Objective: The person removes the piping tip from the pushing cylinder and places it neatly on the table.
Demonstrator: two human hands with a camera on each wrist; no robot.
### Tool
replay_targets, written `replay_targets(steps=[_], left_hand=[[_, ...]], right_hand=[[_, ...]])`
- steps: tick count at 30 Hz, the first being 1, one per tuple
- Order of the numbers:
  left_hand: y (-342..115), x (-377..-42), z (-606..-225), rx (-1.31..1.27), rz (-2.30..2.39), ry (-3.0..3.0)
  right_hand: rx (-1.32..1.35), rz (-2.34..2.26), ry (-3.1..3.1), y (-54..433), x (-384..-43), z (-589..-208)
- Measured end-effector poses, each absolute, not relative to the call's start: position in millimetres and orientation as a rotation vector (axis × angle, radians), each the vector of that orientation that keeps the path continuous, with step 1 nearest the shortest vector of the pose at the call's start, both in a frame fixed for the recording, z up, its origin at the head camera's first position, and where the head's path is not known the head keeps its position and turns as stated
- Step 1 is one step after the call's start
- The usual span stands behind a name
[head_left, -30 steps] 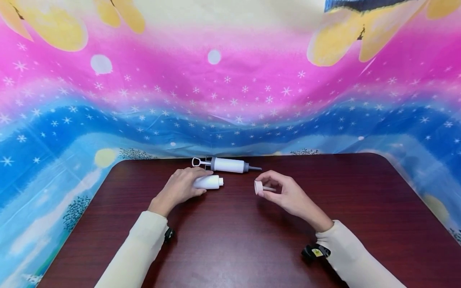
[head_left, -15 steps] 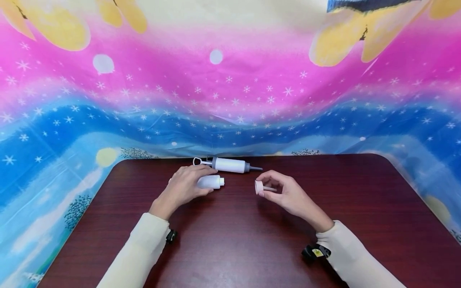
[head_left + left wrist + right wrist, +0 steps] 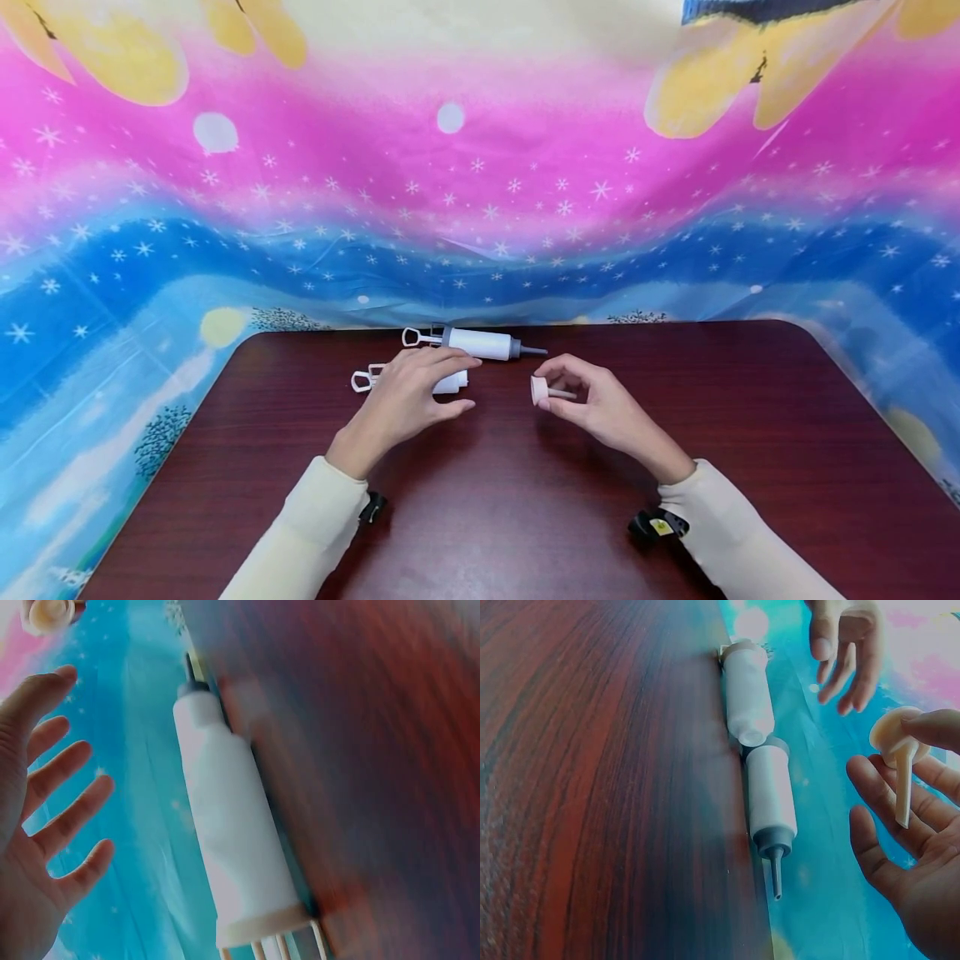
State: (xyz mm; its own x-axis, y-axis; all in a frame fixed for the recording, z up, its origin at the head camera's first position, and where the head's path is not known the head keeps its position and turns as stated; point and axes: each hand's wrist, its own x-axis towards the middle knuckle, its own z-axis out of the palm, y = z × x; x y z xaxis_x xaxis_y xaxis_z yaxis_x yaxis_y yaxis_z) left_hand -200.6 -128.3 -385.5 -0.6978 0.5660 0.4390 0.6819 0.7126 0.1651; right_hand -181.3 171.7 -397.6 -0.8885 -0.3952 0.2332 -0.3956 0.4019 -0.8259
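My right hand [image 3: 603,408] pinches a pale screw-on nozzle cap [image 3: 538,390] by its wide round end; its thin spout [image 3: 904,787] points back toward the palm. Below my left hand [image 3: 408,398] lies a white plunger syringe [image 3: 452,383] with a loop handle [image 3: 362,381], its bare threaded neck facing right. The left fingers are spread and hold nothing, and in the left wrist view they appear apart from the white barrel [image 3: 232,817]. In the head view this hand hides much of the barrel.
Just behind lies a second white syringe [image 3: 480,343] with grey ends, its grey nozzle [image 3: 534,351] fitted and pointing right. Both rest near the back edge of the dark red wooden table [image 3: 480,500]. A patterned cloth [image 3: 487,208] hangs behind the table.
My left hand has let go of the near syringe and moved right and slightly up from it, uncovering the loop handle. The right hand with the nozzle cap has stayed in place.
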Motion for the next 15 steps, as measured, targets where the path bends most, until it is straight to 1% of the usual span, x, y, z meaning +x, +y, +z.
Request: replay_targets(steps=[15], left_hand=[[-102, -193, -394, -1.081, -0.621, -2.309]], right_hand=[[0.749, 1.559, -2.614, 171, -181, -397]])
